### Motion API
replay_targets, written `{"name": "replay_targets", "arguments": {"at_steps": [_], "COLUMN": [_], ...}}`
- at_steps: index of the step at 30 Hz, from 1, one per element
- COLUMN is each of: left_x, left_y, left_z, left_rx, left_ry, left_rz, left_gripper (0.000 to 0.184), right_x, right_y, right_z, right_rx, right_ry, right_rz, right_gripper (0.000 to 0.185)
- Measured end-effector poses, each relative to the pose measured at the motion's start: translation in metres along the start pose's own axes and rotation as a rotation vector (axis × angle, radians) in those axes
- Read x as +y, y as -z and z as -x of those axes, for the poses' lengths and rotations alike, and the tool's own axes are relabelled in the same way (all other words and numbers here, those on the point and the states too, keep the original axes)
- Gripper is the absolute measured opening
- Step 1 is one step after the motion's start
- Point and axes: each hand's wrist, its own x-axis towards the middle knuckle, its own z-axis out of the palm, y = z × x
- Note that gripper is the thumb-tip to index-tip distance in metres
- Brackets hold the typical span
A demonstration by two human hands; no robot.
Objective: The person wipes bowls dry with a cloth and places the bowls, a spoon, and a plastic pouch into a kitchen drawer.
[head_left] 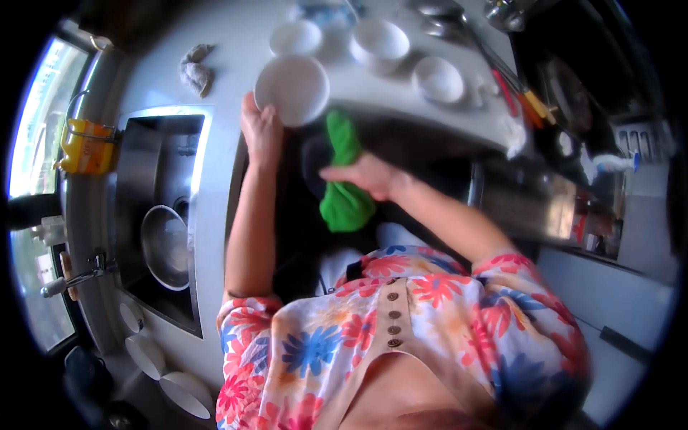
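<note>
A white bowl (292, 90) is in my left hand (264, 134), whose fingers grip its lower left rim at the counter's front edge. Bunched in my right hand (369, 177) is a green cloth (347, 208), hanging below the hand and sticking up above it, slightly blurred. The cloth is to the right of the bowl and apart from it. Behind the held bowl, a second white bowl (295, 36) stands on the counter (236, 36). Further right are a deeper white bowl (380, 44) and a small white bowl (438, 80).
At left, a sink (161, 158) holds a metal pan (165, 247), beside a faucet (75, 278) and a yellow container (87, 147). White dishes (186, 394) stand at lower left. Utensils with red and yellow handles (505, 93) lie at the right, near a dark stove (573, 86).
</note>
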Motion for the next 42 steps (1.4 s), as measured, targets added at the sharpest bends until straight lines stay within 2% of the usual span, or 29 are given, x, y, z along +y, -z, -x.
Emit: {"name": "replay_targets", "arguments": {"at_steps": [1,4,9,11,13,17,19,23,25,27,29,30,32,33,36,38,39,42], "left_x": [0.019,0.023,0.009,-0.043,-0.059,-0.061,-0.049,-0.057,0.006,0.012,-0.034,-0.033,-0.018,0.001,0.008,0.014,0.020,-0.009], "left_y": [-0.002,-0.002,-0.023,-0.025,-0.036,-0.036,-0.038,-0.035,-0.047,-0.043,-0.039,-0.030,-0.016,-0.001,0.073,0.150,0.190,0.332], "left_z": [-0.009,-0.064,-0.142,-0.188,-0.203,-0.213,-0.207,-0.205,-0.154,-0.152,-0.182,-0.181,-0.161,-0.142,-0.089,-0.040,-0.009,0.079], "left_rx": [-0.001,0.036,0.023,-0.116,-0.065,-0.083,-0.007,0.058,0.027,0.002,0.062,0.107,0.055,-0.010,0.060,0.254,0.394,0.813], "left_ry": [0.148,0.153,0.253,0.071,0.150,0.151,0.210,0.155,0.227,0.234,0.191,0.172,0.123,0.128,0.132,0.178,0.218,0.235], "left_rz": [-0.033,-0.098,-0.255,-0.784,-0.818,-0.947,-0.903,-0.943,-0.833,-0.859,-0.813,-0.793,-0.595,-0.546,-0.252,-0.107,0.030,0.239], "left_gripper": [0.026,0.020,0.017,0.016,0.016,0.020,0.023,0.030,0.034,0.045,0.048,0.050,0.051,0.048,0.040,0.037,0.032,0.024], "right_x": [0.010,0.049,0.065,0.064,0.066,0.069,0.072,0.070,0.066,0.063,0.064,0.061,0.057,0.060,0.061,0.056,0.060,0.064], "right_y": [0.010,0.048,0.088,0.093,0.100,0.112,0.117,0.116,0.111,0.106,0.101,0.097,0.086,0.087,0.077,0.057,0.055,0.040], "right_z": [0.006,0.025,0.075,0.088,0.095,0.100,0.099,0.094,0.090,0.084,0.078,0.077,0.072,0.067,0.056,0.041,0.033,0.003], "right_rx": [-0.003,0.027,0.194,0.232,0.253,0.287,0.267,0.260,0.263,0.249,0.214,0.233,0.223,0.206,0.083,-0.043,-0.032,-0.212], "right_ry": [0.032,0.096,0.002,0.011,0.008,0.041,0.024,0.034,0.022,0.021,0.017,0.006,-0.038,-0.038,-0.036,-0.051,-0.054,-0.121], "right_rz": [0.028,0.097,0.013,-0.048,-0.113,-0.136,-0.146,-0.130,-0.112,-0.096,-0.080,-0.058,0.005,0.019,0.067,0.053,0.061,0.078], "right_gripper": [0.033,0.034,0.028,0.029,0.030,0.033,0.033,0.033,0.029,0.027,0.024,0.023,0.021,0.029,0.024,0.036,0.039,0.053]}}
